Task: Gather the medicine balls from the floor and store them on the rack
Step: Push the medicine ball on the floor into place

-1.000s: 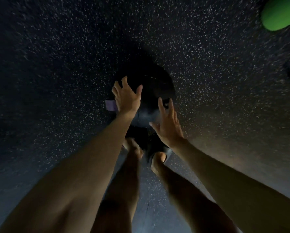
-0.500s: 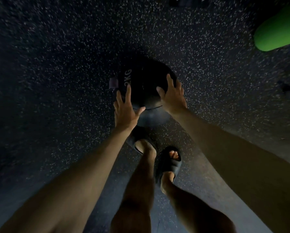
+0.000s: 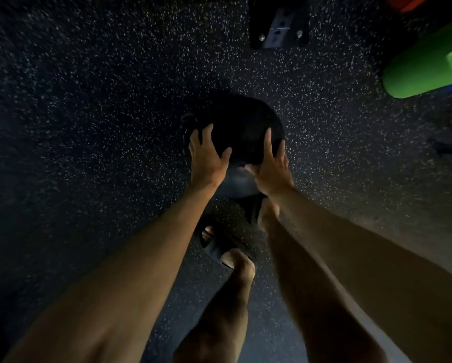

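Speckled dark floor (image 3: 88, 127); left hand (image 3: 209, 158) and right hand (image 3: 272, 166), fingers spread, clasp the black medicine ball (image 3: 240, 127).

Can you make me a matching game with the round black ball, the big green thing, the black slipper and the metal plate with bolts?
Things:
1. round black medicine ball
2. big green foam roller
3. black rubber slipper
4. grey metal plate with bolts

Places:
A. top edge, middle
B. on a foot, between the arms
C. under both hands
D. far right, upper corner

Pairs: 1-C, 2-D, 3-B, 4-A
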A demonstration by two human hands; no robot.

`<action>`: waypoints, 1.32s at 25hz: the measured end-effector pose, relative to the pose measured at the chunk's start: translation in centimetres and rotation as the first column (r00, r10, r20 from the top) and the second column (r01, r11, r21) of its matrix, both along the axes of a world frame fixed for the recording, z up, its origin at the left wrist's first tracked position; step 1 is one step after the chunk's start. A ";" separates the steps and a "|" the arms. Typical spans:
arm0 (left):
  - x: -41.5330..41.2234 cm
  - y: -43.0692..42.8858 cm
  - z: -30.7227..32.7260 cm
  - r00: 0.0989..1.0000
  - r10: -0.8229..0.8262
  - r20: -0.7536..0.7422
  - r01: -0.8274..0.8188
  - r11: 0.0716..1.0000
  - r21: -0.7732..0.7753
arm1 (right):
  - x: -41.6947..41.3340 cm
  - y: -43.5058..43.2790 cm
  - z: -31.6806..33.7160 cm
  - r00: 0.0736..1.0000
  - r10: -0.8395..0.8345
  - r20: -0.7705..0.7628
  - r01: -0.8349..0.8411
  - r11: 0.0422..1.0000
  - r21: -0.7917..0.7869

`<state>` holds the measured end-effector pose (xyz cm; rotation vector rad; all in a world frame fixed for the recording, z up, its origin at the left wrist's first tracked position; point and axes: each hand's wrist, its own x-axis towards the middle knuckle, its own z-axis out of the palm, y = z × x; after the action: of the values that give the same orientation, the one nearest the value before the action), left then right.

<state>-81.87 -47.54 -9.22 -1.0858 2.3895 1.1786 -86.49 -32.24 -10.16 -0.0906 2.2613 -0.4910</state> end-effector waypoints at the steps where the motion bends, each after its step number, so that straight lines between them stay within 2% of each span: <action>1: 0.3 -0.2 -0.4 1.000 -0.009 -0.004 0.009 1.000 -0.012 | -2.0 -0.5 -0.1 1.000 -0.002 0.010 0.003 1.000 -0.002; 3: 0.4 -0.6 -1.4 0.999 0.018 0.048 -0.018 1.000 -0.010 | -6.5 -1.8 -0.6 1.000 -0.016 0.006 0.016 1.000 -0.011; 5: -0.9 -0.3 -1.8 0.993 0.076 0.094 -0.080 0.996 0.039 | -10.6 -2.8 -1.4 0.992 -0.124 -0.001 0.124 0.992 -0.025; 7: -3.7 -0.4 -1.9 0.988 0.103 0.113 -0.105 0.994 0.011 | -13.3 -3.6 -1.7 0.977 -0.207 -0.044 0.205 0.977 -0.062; 10: -8.9 -1.0 -1.4 0.986 0.134 0.103 -0.127 0.989 -0.073 | -13.4 -2.8 -0.8 0.976 -0.071 -0.206 0.041 0.988 -0.148; 12: -11.8 -1.6 -1.2 0.985 0.168 0.047 -0.162 0.981 -0.108 | -12.1 -1.3 -0.3 0.962 0.044 -0.271 -0.097 0.978 -0.185; 14: -13.6 -2.4 -1.3 0.982 0.168 -0.084 -0.178 0.976 -0.124 | -11.4 -0.2 -0.4 0.952 0.071 -0.298 -0.138 0.968 -0.211; 16: -14.3 -2.7 -1.7 0.973 0.086 -0.213 -0.123 0.979 -0.165 | -12.3 -0.2 -0.8 0.969 -0.016 -0.246 -0.041 0.974 -0.222; 17: -14.4 -2.6 -1.8 0.973 0.034 -0.228 -0.081 0.976 -0.200 | -13.1 -0.4 -1.0 0.976 -0.063 -0.208 0.017 0.976 -0.215; 20: -15.0 -1.2 -1.7 0.993 -0.007 -0.122 -0.026 0.963 -0.268 | -16.7 -1.5 -1.5 0.978 -0.119 -0.172 0.085 0.978 -0.189; 25: -17.6 -2.3 -0.1 0.998 -0.025 -0.057 0.019 0.994 -0.106 | -19.8 -2.8 -1.2 0.985 -0.112 -0.132 0.093 0.985 -0.145; 29: -15.8 -3.1 3.0 0.998 0.052 0.020 -0.049 0.988 -0.145 | -18.2 -2.8 2.0 0.981 0.047 -0.190 -0.065 0.994 -0.089; 31: -13.5 -3.2 6.4 0.990 0.127 0.067 -0.115 0.981 -0.157 | -16.7 -2.8 5.1 0.975 0.156 -0.159 -0.163 0.986 -0.033; 33: -10.4 -2.9 9.9 0.974 0.179 0.139 -0.166 0.981 -0.104 | -15.0 -2.8 8.7 0.956 0.275 -0.101 -0.275 0.961 0.022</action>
<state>-92.23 -50.41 0.70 -1.3839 2.2926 1.0086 -101.50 -35.07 -1.43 -0.4303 2.3029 -0.3352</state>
